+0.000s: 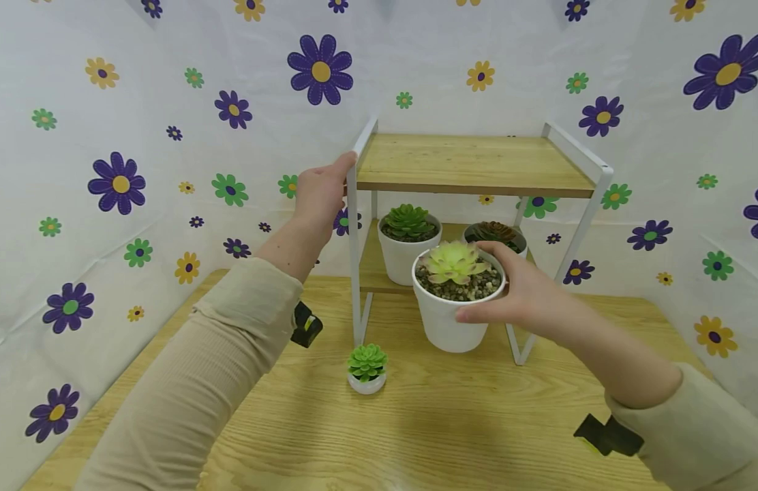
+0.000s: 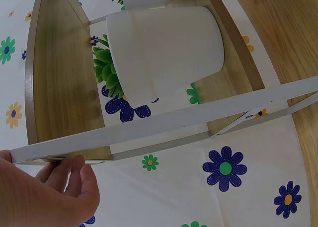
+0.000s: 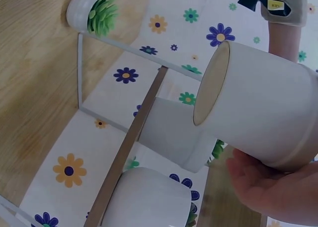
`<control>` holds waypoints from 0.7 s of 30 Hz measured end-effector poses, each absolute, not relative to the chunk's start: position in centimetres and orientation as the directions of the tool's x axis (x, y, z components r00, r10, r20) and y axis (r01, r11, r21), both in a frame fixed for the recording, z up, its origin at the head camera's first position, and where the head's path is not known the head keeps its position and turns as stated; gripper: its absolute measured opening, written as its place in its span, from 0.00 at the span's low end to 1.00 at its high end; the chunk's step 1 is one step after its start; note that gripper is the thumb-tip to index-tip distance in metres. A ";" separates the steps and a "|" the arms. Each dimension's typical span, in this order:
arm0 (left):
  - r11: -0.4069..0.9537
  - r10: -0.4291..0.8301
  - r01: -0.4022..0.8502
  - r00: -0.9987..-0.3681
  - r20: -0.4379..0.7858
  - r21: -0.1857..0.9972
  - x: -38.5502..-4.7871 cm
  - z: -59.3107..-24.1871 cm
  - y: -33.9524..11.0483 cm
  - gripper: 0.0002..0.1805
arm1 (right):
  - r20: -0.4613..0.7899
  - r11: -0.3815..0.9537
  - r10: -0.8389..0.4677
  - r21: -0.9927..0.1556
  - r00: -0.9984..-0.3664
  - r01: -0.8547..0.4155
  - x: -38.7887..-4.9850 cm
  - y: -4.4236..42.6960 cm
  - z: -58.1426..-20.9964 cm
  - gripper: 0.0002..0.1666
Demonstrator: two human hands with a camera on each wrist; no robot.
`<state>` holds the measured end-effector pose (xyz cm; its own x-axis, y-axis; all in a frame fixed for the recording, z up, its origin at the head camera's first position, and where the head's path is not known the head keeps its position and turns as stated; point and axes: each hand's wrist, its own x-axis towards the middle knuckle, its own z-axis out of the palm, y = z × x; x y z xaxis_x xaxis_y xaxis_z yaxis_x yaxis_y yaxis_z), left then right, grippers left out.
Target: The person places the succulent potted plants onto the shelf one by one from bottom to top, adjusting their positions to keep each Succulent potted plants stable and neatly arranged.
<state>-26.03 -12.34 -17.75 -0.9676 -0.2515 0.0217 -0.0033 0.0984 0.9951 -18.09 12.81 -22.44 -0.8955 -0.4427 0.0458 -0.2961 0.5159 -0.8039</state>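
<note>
right hand: clamped on a white pot, thumb across the near side, other fingers around the right and far side. the pot holds a pale green succulent with pinkish leaf tips, set in gravel. position of this pot: in the air in front of the rack's lower board, off the table; the right wrist view shows its round underside.

left hand: at the upper left corner of the shelf rack, fingers bent and clamped on the white side frame just by the top board. in the left wrist view the fingertips sit close together against the frame.

rack: two wooden boards on a white frame, standing on the wooden table. on the lower board, to the left, a white pot with a green succulent, upright. to its right, a dark-leaved succulent in a second pot, partly hidden behind the held pot and the right hand.

a small green succulent in a low white bowl stands on the table just before the rack's left foot.

both sleeves are beige; a black device is visible by each wrist. behind: white cloth printed with purple, green and orange flowers.
</note>
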 end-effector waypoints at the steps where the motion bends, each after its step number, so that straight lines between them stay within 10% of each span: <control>1: 0.098 -0.252 -0.002 -0.968 0.023 0.995 -26.0 -17.8 -12.3 0.29 | 0.045 0.512 -0.443 -0.808 -0.895 -0.294 -18.1 12.8 -22.3 0.57; 21: 0.096 -0.254 -0.003 -0.967 0.021 0.995 -26.1 -17.8 -12.4 0.29 | 0.053 0.524 -0.419 -0.801 -0.907 -0.289 -18.8 12.7 -19.7 0.51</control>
